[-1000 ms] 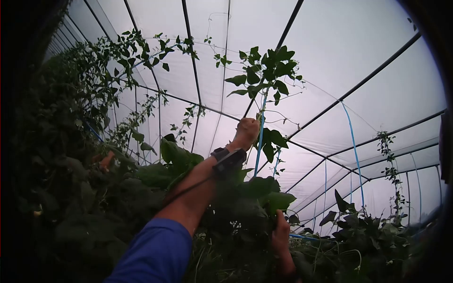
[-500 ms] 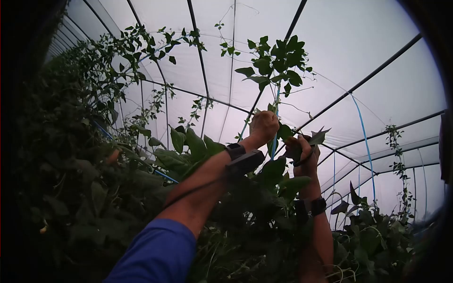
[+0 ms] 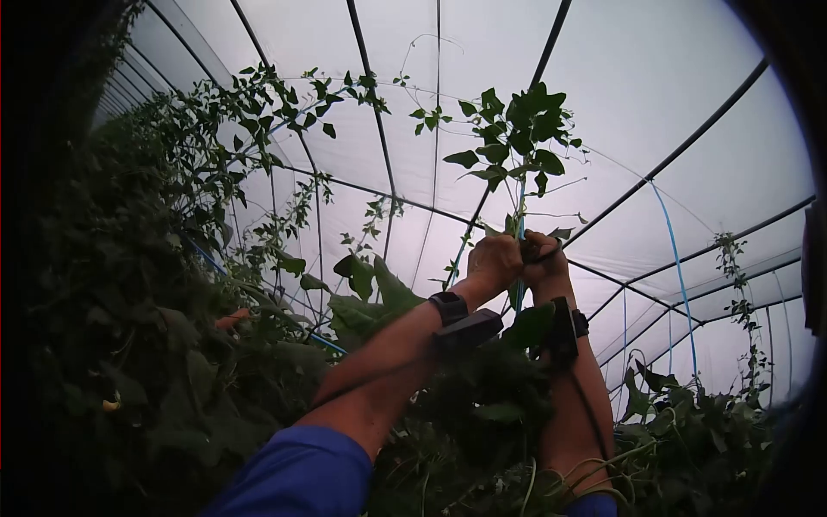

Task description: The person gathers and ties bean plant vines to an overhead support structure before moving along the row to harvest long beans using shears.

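A climbing vine with broad green leaves rises along a blue twine. My left hand is closed on the vine's stem beside the twine, with its back towards me. Right against it, on the other side of the twine, my right hand has its fingers curled in. A dark band crosses that hand, and a leaf juts out by its fingertips. What lies between the right fingers is hidden. Both wrists carry dark straps with black devices.
Dense dark foliage fills the left and lower area. Large leaves stand close to my left forearm. Another blue twine hangs at the right. Metal hoops support the white plastic roof above.
My right hand has moved up and left, from beside a leaf to the twine, now touching my left hand. My left hand sits slightly lower and further right in view.
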Demonstrator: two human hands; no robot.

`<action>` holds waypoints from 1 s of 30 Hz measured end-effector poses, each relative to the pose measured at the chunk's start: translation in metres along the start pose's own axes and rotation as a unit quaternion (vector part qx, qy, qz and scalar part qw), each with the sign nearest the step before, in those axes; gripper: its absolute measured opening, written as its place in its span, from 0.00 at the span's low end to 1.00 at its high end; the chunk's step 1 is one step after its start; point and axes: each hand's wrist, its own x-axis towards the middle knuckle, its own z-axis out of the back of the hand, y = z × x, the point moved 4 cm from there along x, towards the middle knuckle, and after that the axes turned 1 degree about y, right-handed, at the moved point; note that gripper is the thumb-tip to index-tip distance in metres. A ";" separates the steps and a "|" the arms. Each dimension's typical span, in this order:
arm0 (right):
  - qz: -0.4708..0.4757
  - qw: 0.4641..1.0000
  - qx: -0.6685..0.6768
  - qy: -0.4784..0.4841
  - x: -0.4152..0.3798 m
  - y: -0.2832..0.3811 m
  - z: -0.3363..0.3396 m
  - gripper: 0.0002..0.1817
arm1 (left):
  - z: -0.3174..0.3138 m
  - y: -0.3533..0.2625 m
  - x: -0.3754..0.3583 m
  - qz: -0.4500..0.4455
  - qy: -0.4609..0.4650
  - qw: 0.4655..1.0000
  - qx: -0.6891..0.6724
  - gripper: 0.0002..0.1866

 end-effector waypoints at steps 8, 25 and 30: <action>0.086 0.992 -0.056 -0.071 0.015 0.025 0.003 0.10 | 0.018 -0.018 -0.015 -0.024 0.005 0.999 -0.022 0.16; -0.157 0.817 0.550 -0.071 -0.062 0.029 0.004 0.06 | 0.014 -0.057 -0.092 -0.118 0.011 0.993 -0.002 0.05; -0.151 0.919 0.352 -0.094 -0.069 0.069 0.009 0.09 | 0.017 -0.066 -0.096 -0.142 -0.006 0.989 -0.027 0.06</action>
